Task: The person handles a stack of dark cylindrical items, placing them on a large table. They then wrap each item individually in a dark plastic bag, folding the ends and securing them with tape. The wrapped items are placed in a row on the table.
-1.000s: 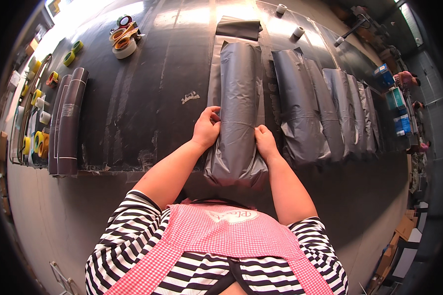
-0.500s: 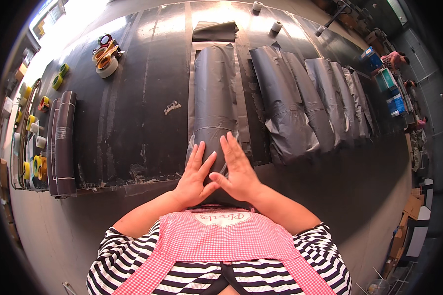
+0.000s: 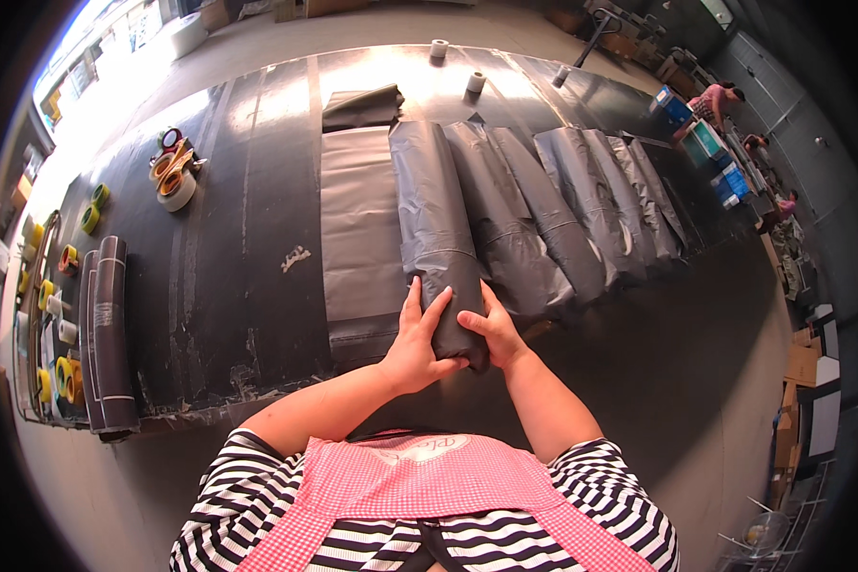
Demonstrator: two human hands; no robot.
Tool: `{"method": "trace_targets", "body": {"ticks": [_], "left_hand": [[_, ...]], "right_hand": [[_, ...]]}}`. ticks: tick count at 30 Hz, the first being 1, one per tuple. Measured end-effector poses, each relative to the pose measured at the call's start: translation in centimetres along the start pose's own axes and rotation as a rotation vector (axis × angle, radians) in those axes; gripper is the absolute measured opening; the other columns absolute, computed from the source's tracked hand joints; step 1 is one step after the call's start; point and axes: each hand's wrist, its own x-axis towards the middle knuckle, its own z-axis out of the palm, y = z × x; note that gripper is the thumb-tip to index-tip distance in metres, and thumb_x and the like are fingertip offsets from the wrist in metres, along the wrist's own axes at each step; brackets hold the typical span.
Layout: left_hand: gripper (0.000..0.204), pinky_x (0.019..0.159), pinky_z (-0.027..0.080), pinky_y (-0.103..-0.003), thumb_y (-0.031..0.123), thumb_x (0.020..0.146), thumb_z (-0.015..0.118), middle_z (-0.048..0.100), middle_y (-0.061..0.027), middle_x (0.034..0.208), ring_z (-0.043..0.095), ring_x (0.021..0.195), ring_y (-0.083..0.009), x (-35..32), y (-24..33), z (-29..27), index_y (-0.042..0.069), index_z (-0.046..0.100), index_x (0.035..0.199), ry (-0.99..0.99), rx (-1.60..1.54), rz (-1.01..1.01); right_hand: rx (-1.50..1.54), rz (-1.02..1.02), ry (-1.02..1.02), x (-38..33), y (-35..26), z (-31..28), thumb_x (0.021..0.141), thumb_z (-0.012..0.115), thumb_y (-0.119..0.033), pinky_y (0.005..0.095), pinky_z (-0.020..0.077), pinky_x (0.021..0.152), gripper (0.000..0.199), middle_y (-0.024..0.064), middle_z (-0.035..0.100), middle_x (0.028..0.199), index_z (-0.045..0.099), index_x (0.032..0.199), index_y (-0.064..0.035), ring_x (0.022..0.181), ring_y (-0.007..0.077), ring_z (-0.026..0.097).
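Note:
A long roll wrapped in grey plastic (image 3: 434,210) lies lengthwise in front of me, its near end jutting past the table's front edge. My left hand (image 3: 418,336) grips this end from the left, fingers over the top and thumb toward the end. From the other side my right hand (image 3: 498,330) closes round it, thumb on top. Left of the roll, flat grey plastic sheeting (image 3: 360,229) is exposed, with a folded grey sheet (image 3: 362,107) at its far end. Several similar wrapped bundles (image 3: 515,229) lie side by side close to its right.
The long black table (image 3: 248,229) holds a cluster of tape rolls (image 3: 175,181), green tape rolls (image 3: 92,210) and dark rolled sheets (image 3: 114,334) on the left. Small white rolls (image 3: 476,82) stand at the far edge. People (image 3: 713,100) are near blue crates (image 3: 675,105) at far right.
The wrapped roll has shifted right, off the middle of the sheeting and against the other bundles. My hands went from lying spread at its near end to gripping it. The view has moved too.

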Motion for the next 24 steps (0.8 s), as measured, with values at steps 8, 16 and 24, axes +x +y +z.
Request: {"method": "trace_targets", "body": {"ticks": [8, 16, 24], "left_hand": [[0.144, 0.117, 0.034, -0.042, 0.034, 0.060, 0.095, 0.002, -0.0344, 0.159, 0.026, 0.146, -0.0421, 14.1, -3.4, 5.0, 0.021, -0.008, 0.160, -0.031, -0.277, -0.230], [0.127, 0.097, 0.051, -0.041, 0.040, 0.065, 0.092, 0.031, -0.0331, 0.152, 0.054, 0.128, -0.0386, 20.7, -3.6, 7.1, 0.025, 0.010, 0.161, -0.042, -0.095, -0.183], [0.077, 0.113, 0.037, -0.043, 0.035, 0.082, 0.079, 0.028, -0.0196, 0.160, 0.041, 0.140, -0.0381, 10.2, -1.7, 1.0, 0.022, 0.045, 0.149, -0.233, -0.093, 0.074]], "right_hand": [[-0.367, 0.001, 0.412, 4.4, -1.7, -9.6, 0.076, 0.081, -0.013, 0.0358, 0.0460, 0.102, 0.089, 0.0196, 0.050, 0.141, 0.033, 0.149, 0.0068, 0.126, 0.0251, 0.052], [-0.781, -0.102, 0.524, 6.8, -5.2, -16.0, 0.078, 0.082, -0.036, 0.0322, 0.0498, 0.094, 0.072, 0.0171, 0.067, 0.121, 0.059, 0.130, 0.0074, 0.108, 0.0193, 0.064], [-0.985, -0.171, 0.746, 0.7, -6.4, -19.8, 0.085, 0.081, -0.037, 0.0343, 0.0487, 0.095, 0.057, 0.0147, 0.071, 0.113, 0.067, 0.119, 0.0066, 0.106, 0.0216, 0.064]]}}
